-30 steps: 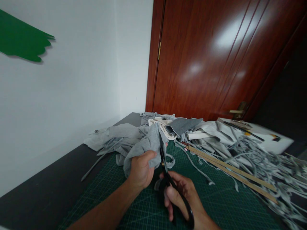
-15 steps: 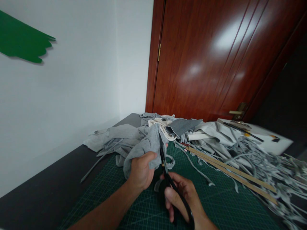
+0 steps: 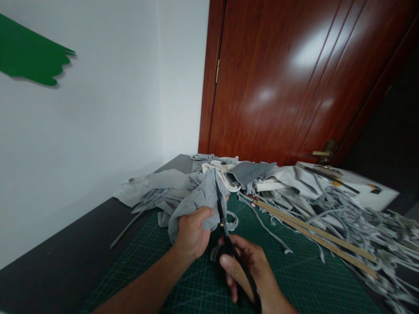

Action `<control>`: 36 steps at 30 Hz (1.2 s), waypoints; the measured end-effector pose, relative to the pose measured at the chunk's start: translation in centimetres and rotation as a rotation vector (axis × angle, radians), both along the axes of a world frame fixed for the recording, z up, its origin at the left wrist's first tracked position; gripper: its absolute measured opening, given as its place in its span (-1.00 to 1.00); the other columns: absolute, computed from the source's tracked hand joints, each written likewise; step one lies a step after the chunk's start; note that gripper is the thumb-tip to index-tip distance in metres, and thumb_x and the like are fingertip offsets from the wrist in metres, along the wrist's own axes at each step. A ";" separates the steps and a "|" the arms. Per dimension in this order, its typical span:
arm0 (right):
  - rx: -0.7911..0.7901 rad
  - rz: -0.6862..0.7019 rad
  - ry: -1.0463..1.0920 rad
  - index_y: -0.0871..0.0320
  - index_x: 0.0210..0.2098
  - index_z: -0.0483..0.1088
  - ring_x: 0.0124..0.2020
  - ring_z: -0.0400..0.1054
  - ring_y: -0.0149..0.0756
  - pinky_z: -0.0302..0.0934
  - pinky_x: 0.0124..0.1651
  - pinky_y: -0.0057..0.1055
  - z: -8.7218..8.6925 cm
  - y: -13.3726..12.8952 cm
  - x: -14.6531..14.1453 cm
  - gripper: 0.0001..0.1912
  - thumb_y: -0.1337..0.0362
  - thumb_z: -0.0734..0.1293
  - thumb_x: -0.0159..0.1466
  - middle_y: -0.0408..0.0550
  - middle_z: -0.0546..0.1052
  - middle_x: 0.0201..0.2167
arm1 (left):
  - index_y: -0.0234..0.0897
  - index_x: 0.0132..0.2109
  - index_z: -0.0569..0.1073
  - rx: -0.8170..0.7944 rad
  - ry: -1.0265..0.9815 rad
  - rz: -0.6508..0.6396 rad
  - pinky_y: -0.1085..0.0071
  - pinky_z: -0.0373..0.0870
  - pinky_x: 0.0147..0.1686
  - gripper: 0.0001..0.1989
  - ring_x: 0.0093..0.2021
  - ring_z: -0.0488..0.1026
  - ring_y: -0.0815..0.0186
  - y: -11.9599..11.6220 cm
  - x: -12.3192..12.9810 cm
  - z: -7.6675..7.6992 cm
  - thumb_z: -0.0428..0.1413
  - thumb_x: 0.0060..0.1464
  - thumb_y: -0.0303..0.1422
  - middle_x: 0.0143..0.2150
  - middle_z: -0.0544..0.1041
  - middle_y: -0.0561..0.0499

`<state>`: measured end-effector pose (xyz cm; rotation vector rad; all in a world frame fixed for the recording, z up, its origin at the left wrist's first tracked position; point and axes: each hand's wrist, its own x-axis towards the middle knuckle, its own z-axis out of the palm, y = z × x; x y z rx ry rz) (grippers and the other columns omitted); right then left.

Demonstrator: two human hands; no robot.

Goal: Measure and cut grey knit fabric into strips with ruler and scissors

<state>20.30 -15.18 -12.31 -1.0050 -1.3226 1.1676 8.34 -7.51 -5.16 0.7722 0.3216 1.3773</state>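
Observation:
My left hand (image 3: 194, 233) is closed on a bunched piece of grey fabric (image 3: 193, 198), lifted above the green cutting mat (image 3: 157, 266). In my right hand (image 3: 248, 270) is a pair of black-handled scissors (image 3: 221, 224), pointing away from me. The blades lie along the right edge of the fabric, close beside my left thumb; their tips are at its upper part. A narrow strip of the grey fabric curls to the right of the blades. Part of my left fingers is hidden behind the cloth.
Grey and white cloth pieces (image 3: 250, 174) lie heaped at the back. To the right are two wooden strips (image 3: 314, 233), a tangle of thin grey fabric strips (image 3: 369, 244) and a white box (image 3: 373, 185). A white wall (image 3: 98, 109) and a brown door (image 3: 268, 87) stand behind.
The scissor handles have come closer together, with my right thumb shifting slightly left. My left hand and the grey fabric look almost unmoved.

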 end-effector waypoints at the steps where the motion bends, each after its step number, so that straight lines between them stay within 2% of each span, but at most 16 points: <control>1: 0.003 -0.002 -0.007 0.23 -0.03 0.47 -0.75 0.17 -0.54 0.21 -0.71 -0.63 -0.1 0.0 0.0 -0.35 -0.21 0.51 0.20 -0.31 0.35 -0.64 | -0.30 -0.14 0.64 0.001 -0.001 0.000 0.04 0.52 0.10 -0.57 0.10 0.60 -0.15 0.0 0.0 0.0 0.30 -0.29 -0.50 -0.19 0.72 -0.08; 9: -0.023 -0.011 -0.053 0.23 0.02 0.48 -0.76 0.19 -0.53 0.19 -0.71 -0.62 -0.4 -0.1 0.3 -0.36 -0.17 0.51 0.23 -0.32 0.37 -0.63 | -0.28 -0.10 0.64 -0.005 -0.003 -0.003 0.06 0.52 0.09 -0.54 0.08 0.61 -0.13 0.1 0.0 -0.2 0.30 -0.28 -0.50 -0.20 0.72 -0.05; 18: -0.029 -0.024 -0.048 0.23 0.02 0.48 -0.76 0.19 -0.53 0.20 -0.71 -0.62 -0.8 0.0 0.1 -0.36 -0.18 0.50 0.24 -0.31 0.38 -0.63 | -0.28 -0.17 0.65 -0.002 0.004 0.001 0.06 0.51 0.08 -0.60 0.08 0.60 -0.12 0.0 0.1 -0.2 0.29 -0.29 -0.50 -0.21 0.72 -0.06; 23: -0.021 -0.037 -0.052 0.23 0.01 0.49 -0.75 0.24 -0.51 0.23 -0.70 -0.60 -0.2 -0.2 -0.2 -0.36 -0.19 0.50 0.23 -0.27 0.41 -0.61 | -0.28 -0.23 0.63 -0.001 0.014 0.002 0.08 0.51 0.03 -0.66 0.05 0.61 -0.11 0.0 0.1 -0.1 0.28 -0.30 -0.48 -0.26 0.70 -0.05; 26: -0.035 -0.045 -0.064 0.23 -0.03 0.50 -0.75 0.24 -0.52 0.22 -0.70 -0.60 0.4 -0.4 -0.5 -0.33 -0.23 0.51 0.19 -0.27 0.42 -0.61 | -0.27 -0.29 0.61 0.002 0.026 0.001 0.10 0.50 -0.02 -0.71 -0.04 0.62 -0.08 0.0 0.1 -0.3 0.27 -0.30 -0.48 -0.31 0.68 -0.03; 29: -0.040 -0.057 -0.075 0.25 -0.08 0.50 -0.75 0.27 -0.51 0.22 -0.69 -0.60 0.7 -0.3 -0.7 -0.31 -0.28 0.47 0.19 -0.25 0.43 -0.61 | -0.24 -0.44 0.51 -0.016 0.055 0.024 0.19 0.47 -0.13 -0.84 -0.21 0.61 0.04 0.2 0.0 -0.9 0.28 -0.30 -0.48 -0.48 0.57 0.07; 33: -0.048 -0.048 -0.049 0.26 -0.04 0.48 -0.73 0.35 -0.49 0.24 -0.66 -0.60 0.6 -0.1 -0.7 -0.30 -0.27 0.46 0.22 -0.21 0.49 -0.57 | -0.20 -0.59 0.34 -0.048 0.102 0.035 0.28 0.38 -0.30 -0.76 -0.42 0.49 0.19 0.5 -0.1 -1.5 0.29 -0.31 -0.48 -0.62 0.37 0.16; 36: -0.052 -0.034 -0.039 0.28 0.02 0.46 -0.71 0.39 -0.48 0.23 -0.65 -0.62 0.6 -0.1 -0.7 -0.28 -0.26 0.47 0.22 -0.17 0.53 -0.53 | -0.19 -0.60 0.33 -0.056 0.106 0.035 0.30 0.32 -0.35 -0.76 -0.48 0.42 0.24 0.6 -0.1 -1.6 0.28 -0.32 -0.48 -0.63 0.35 0.17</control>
